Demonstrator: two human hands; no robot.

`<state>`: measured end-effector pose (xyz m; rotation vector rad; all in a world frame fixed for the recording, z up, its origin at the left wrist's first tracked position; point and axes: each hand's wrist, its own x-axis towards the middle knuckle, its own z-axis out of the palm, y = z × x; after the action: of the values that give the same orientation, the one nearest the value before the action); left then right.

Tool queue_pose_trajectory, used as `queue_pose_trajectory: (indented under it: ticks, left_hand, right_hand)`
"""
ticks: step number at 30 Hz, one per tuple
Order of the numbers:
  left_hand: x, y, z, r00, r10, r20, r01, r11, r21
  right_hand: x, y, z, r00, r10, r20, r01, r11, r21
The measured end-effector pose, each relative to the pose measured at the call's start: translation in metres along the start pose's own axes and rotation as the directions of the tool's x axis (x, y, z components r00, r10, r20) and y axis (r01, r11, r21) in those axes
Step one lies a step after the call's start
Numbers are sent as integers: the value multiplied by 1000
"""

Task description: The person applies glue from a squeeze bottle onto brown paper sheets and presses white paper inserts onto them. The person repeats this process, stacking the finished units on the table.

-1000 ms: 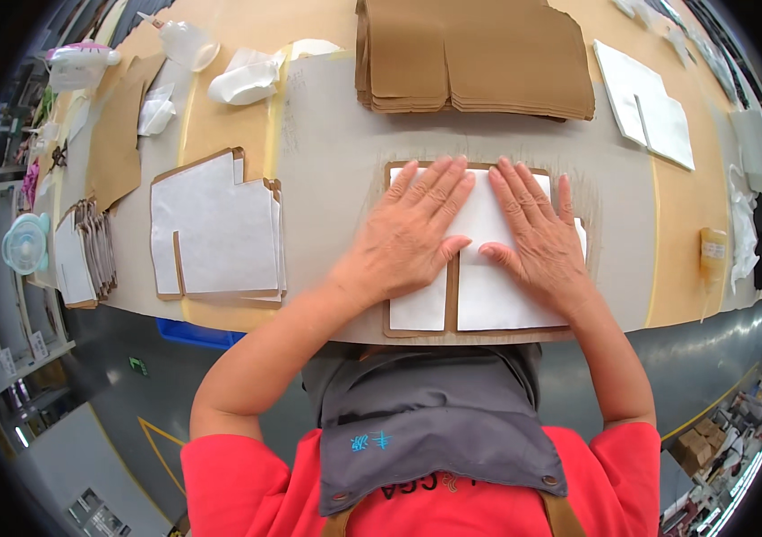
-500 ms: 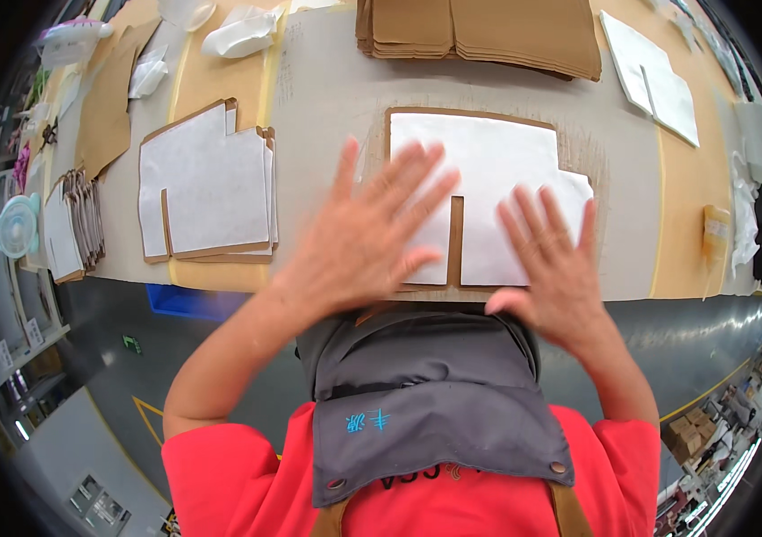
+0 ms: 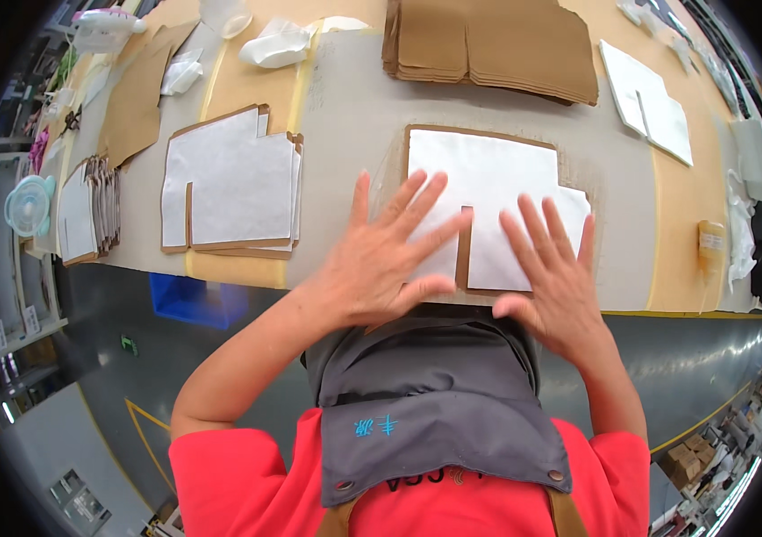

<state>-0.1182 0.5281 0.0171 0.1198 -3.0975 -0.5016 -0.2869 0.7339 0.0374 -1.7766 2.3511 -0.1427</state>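
Note:
In front of me on the table lies a white sheet (image 3: 497, 170) with a notched corner and a slot, on top of a slightly larger brown piece (image 3: 463, 259) whose edge shows around it. My left hand (image 3: 392, 255) is over the sheet's left side, fingers spread, holding nothing. Over its lower right part is my right hand (image 3: 553, 273), fingers also apart and nothing in them. Whether either palm touches the sheet I cannot tell. To the left sits a pile of similar white-and-brown pieces (image 3: 233, 183).
A stack of brown pieces (image 3: 524, 49) lies at the far side. White slotted sheets (image 3: 645, 103) are at the far right, near a yellowish bottle (image 3: 710, 246). At the left edge stand more layered pieces (image 3: 85, 210) and a small light-blue fan (image 3: 30, 206). A blue bin (image 3: 188, 295) is below the table.
My left hand has shifted slightly down and right, less blurred now. My right hand stays near the sheet's lower right. The whole view has shifted a little; the sheet lies as before.

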Motion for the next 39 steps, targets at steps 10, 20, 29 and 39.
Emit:
queue_pose_trajectory:
  ticks: [10,20,29,39]
  left_hand:
    - [49,-39,29,977,-178,-120,190,977,94]
    - [25,-36,14,958,-157,-240,112,975,-193]
    - [28,-44,26,697,-519,-494,77,740,-668]
    - [29,-47,30,690,-478,-544,82,798,-598]
  right_hand:
    - [62,58,35,955,267,-128,-286,943,-171]
    - [66,36,18,970,104,-222,-132,984,-119]
    - [150,1,25,917,-97,-388,164,976,143]
    - [163,7,21,898,-332,-288,331,942,-54]
